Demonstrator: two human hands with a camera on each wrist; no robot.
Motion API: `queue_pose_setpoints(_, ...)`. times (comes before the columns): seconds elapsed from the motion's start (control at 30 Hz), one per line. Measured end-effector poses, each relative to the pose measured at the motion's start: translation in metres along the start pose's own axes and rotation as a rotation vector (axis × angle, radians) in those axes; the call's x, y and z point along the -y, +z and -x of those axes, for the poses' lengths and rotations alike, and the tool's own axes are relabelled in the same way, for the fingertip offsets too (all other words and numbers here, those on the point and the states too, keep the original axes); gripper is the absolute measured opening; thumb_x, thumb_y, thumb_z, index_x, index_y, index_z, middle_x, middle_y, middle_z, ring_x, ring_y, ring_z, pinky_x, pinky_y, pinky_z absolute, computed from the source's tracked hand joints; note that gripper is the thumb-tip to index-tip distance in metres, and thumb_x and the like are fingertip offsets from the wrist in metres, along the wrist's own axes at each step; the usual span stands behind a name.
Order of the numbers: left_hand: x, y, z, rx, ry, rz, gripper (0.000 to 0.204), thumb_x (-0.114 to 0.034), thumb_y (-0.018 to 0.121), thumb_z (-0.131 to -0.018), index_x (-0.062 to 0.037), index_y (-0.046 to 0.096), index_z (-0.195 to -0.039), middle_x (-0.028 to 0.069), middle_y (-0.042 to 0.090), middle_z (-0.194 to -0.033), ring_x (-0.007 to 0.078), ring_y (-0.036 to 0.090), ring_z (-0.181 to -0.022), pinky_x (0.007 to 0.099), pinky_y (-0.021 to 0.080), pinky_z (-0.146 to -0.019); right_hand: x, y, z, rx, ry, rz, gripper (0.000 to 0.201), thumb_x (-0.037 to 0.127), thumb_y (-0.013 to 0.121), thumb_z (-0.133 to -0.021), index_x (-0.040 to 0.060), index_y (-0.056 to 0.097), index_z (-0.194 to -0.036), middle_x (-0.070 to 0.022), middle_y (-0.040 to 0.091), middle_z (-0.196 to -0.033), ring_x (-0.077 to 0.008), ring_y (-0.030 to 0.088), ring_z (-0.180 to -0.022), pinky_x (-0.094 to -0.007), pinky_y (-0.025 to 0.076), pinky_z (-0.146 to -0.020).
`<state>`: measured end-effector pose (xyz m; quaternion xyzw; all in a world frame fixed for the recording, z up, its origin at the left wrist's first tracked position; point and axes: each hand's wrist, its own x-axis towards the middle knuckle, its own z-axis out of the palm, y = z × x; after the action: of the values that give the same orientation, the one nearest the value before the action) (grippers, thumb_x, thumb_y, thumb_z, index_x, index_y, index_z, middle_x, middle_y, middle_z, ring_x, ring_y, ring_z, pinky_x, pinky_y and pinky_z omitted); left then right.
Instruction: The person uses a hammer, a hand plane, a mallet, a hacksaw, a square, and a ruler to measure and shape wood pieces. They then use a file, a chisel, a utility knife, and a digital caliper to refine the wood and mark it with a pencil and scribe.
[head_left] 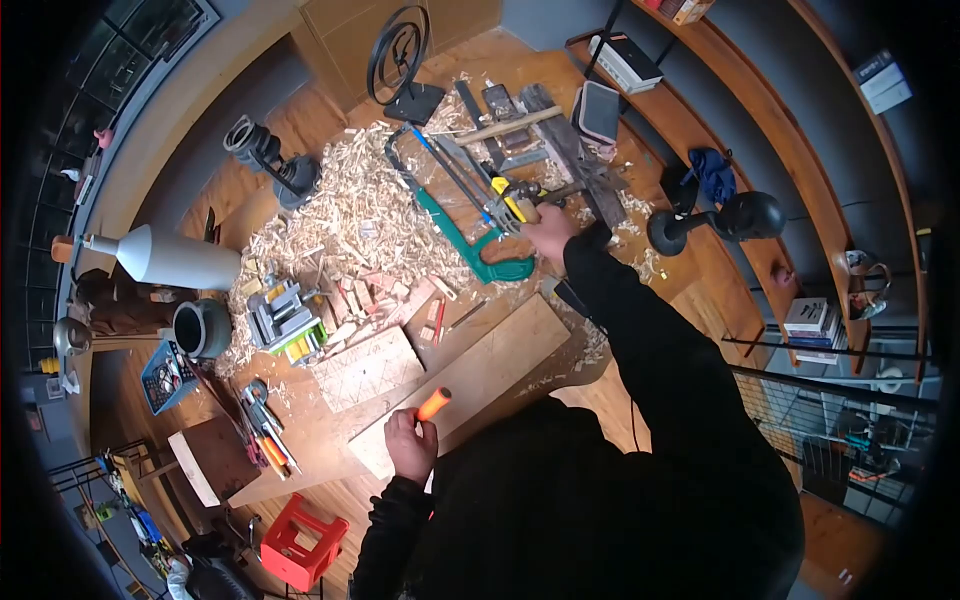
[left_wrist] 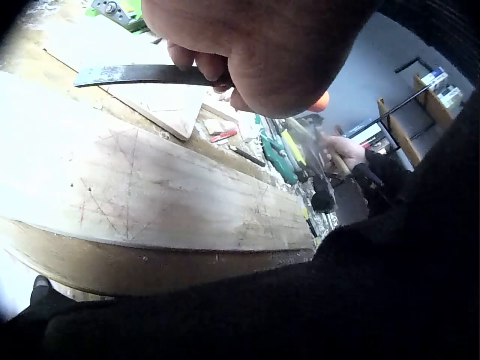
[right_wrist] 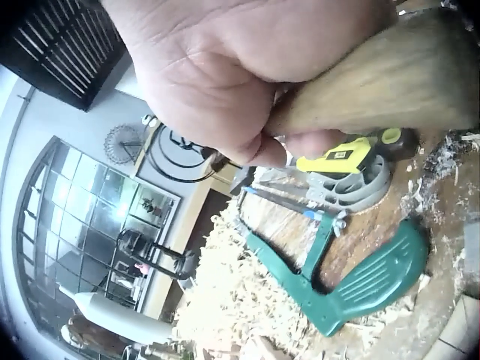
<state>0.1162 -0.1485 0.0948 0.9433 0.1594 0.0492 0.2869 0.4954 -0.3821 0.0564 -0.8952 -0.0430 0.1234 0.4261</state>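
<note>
My left hand (head_left: 411,447) grips a chisel by its orange handle (head_left: 433,403), above the near end of a long pale board (head_left: 510,360). The flat metal blade (left_wrist: 142,74) juts out of the fist in the left wrist view, over the board's pencil-marked face (left_wrist: 150,195). Farther up the table, my right hand (head_left: 548,235) curls round a thick wooden handle (right_wrist: 375,90); which tool it belongs to I cannot tell. Beside that hand lie a yellow-and-black tool (right_wrist: 341,157) and a green-handled hacksaw (right_wrist: 375,289).
Wood shavings (head_left: 350,215) heap over the table's middle. A second marked board (head_left: 370,370), a grey vise (head_left: 285,318) and several hand tools (head_left: 268,430) lie at left. A black lamp (head_left: 745,215) stands at right, a red stool (head_left: 303,543) below the near edge.
</note>
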Motion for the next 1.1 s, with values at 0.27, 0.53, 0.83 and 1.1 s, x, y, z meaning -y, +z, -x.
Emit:
queue_pose_setpoints(0.27, -0.022, -0.002, -0.001, 0.004, -0.022, 0.067, 0.02, -0.002, 0.063, -0.073, -0.0029, 0.056, -0.092, 0.0128, 0.055, -0.081, 0.0325, 0.054, -0.076, 0.0425, 0.044, -0.069, -0.003, 0.004, -0.045, 0.044, 0.059, 0.207, 0.036, 0.026, 0.069, -0.071, -0.0019, 0.062, -0.093, -0.0251, 0.066, -0.094, -0.04, 0.064, -0.093, -0.0455, 0.05, -0.082)
queue_pose_setpoints(0.53, -0.032, -0.002, -0.005, -0.022, -0.016, 0.078, 0.022, -0.002, 0.065, -0.072, -0.004, 0.056, -0.092, 0.0125, 0.054, -0.079, 0.0319, 0.053, -0.073, 0.0428, 0.044, -0.067, -0.022, 0.023, -0.079, 0.029, 0.073, 0.246, 0.036, 0.027, 0.068, -0.075, 0.0004, 0.064, -0.1, -0.0255, 0.066, -0.101, -0.04, 0.063, -0.1, -0.0452, 0.05, -0.087)
queue_pose_setpoints(0.83, -0.04, 0.006, -0.018, 0.004, 0.006, 0.116, 0.025, -0.001, 0.066, -0.071, -0.0035, 0.057, -0.094, 0.0144, 0.06, -0.086, 0.0343, 0.057, -0.078, 0.044, 0.046, -0.071, 0.009, -0.002, -0.059, 0.067, 0.112, 0.409, 0.034, 0.025, 0.069, -0.077, 0.0013, 0.062, -0.1, -0.0216, 0.067, -0.096, -0.0397, 0.064, -0.094, -0.0463, 0.051, -0.083)
queue_pose_setpoints(1.1, -0.063, 0.005, -0.054, -0.01, 0.212, 0.09, 0.022, -0.004, 0.069, -0.069, -0.0064, 0.065, -0.091, 0.0102, 0.061, -0.085, 0.0316, 0.057, -0.079, 0.0418, 0.045, -0.072, 0.009, 0.003, 0.077, 0.513, -0.205, -0.281, 0.024, 0.019, 0.073, -0.084, 0.004, 0.062, -0.099, -0.0026, 0.063, -0.078, -0.0103, 0.059, -0.073, -0.0272, 0.048, -0.065)
